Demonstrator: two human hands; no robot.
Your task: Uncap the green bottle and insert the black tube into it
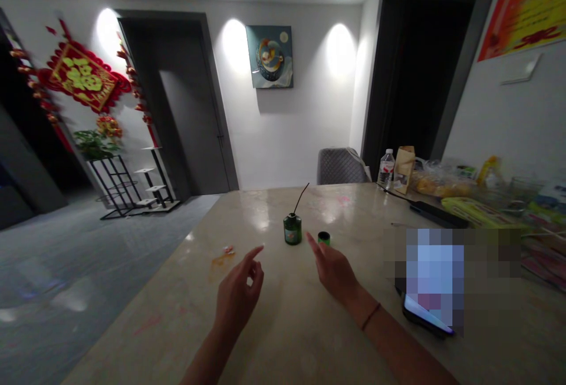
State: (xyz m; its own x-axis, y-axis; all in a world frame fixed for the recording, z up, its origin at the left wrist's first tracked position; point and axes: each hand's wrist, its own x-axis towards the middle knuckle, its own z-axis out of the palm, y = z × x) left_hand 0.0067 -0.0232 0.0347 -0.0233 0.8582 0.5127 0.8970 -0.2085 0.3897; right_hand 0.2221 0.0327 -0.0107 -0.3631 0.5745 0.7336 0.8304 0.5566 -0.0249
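A small dark green bottle [292,229] stands upright on the beige marble table [274,326], with a thin dark stick rising out of its mouth. Its green cap [323,237] lies just to the right of it. My left hand [239,293] hovers above the table short of the bottle, forefinger stretched toward it, the other fingers loosely curled, holding nothing. My right hand [332,270] reaches forward with its forefinger pointing at the cap, its tip almost touching it, and holds nothing.
A phone [424,313] lies at the right beside my right forearm. Along the table's right side sit a water bottle [386,168], a paper bag [404,168], food packets and a dark flat device [435,214]. A grey chair [341,165] stands at the far end. An orange scrap [223,257] lies on the left.
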